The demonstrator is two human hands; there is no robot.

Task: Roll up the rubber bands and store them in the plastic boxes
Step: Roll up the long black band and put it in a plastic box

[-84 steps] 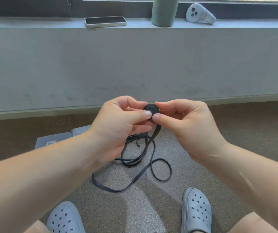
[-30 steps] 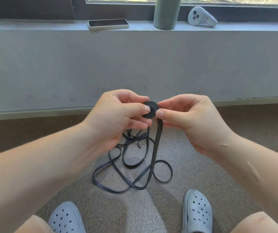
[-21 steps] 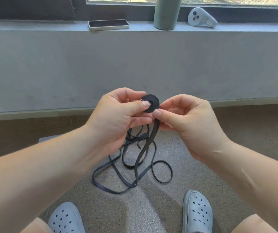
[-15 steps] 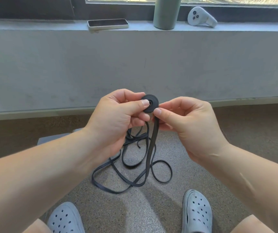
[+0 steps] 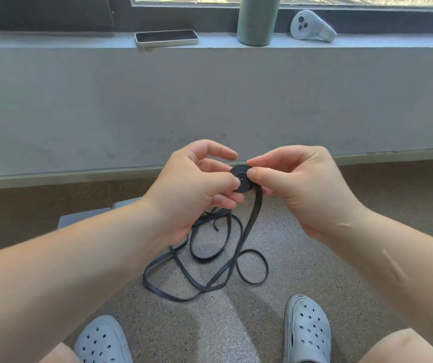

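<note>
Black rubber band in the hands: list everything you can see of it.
Long, flat, black rubber band, matte and limp. One end is wound into a tight flat coil with a small centre hole, pinched by the left hand and right hand. From the coil a straight run hangs to the speckled floor, where the rest lies in loose crossing loops ahead of the shoes.

Phone (image 5: 167,38), bottle (image 5: 258,20), controller (image 5: 312,27) on sill (image 5: 53,40) (rubber band (image 5: 253,218) loops on floor (image 5: 301,258))
</note>
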